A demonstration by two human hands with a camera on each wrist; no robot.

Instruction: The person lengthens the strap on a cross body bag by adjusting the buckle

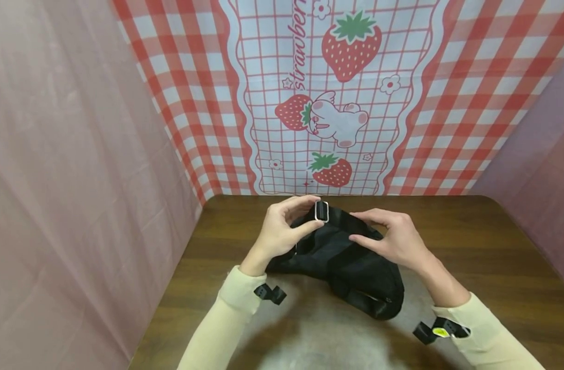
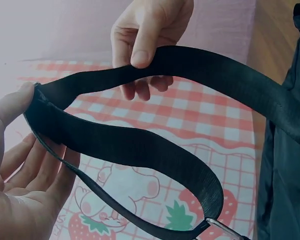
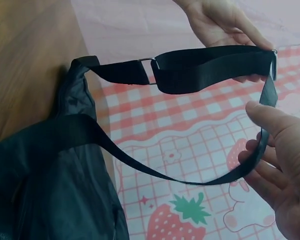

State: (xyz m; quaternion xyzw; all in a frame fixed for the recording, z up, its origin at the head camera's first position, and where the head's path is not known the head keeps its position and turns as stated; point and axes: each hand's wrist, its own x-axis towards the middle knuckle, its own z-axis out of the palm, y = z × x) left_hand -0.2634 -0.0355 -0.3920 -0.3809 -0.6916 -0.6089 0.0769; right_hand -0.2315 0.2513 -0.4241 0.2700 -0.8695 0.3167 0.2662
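A black fabric bag with a long webbing strap lies at the middle of the table. My left hand pinches the strap at its metal slider, holding it raised above the bag. My right hand has thumb and fingers about another stretch of the strap to the right, as the left wrist view shows. Between the bag and the slider, the strap doubles into a loop through a metal ring, seen in the right wrist view. The bag's underside is hidden.
The brown wooden table has rounded far corners. Behind it hangs a red checked cloth with strawberry prints. A pink curtain stands along the left side, and another hangs at the right. Small black devices sit at both wrists.
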